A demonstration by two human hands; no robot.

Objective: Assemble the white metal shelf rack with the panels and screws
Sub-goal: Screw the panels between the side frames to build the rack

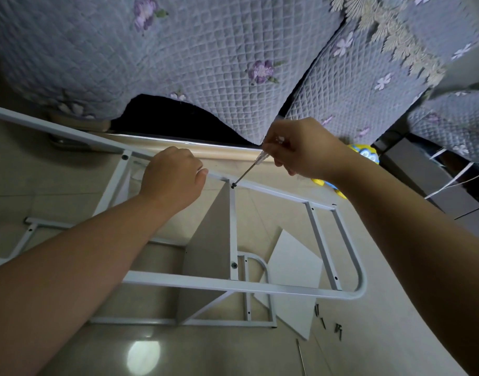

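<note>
The right hand pinches the screwdriver by its handle. The shaft slants from the fingers toward about 8 o'clock, with the tip seated on the dark screw where the shelf panel meets the white frame rail. The left hand, just beside that screw at its 9 o'clock, grips the same rail.

Two arms logged, both bare from hand to frame edge. Left hand was broad-backed, with rounded knuckles. Left forearm was smooth and looked much larger toward the lens. Right hand was of like build, with faint creasing at the wrist. Right forearm was likewise smooth and bare, widest near the lower right corner.
</note>
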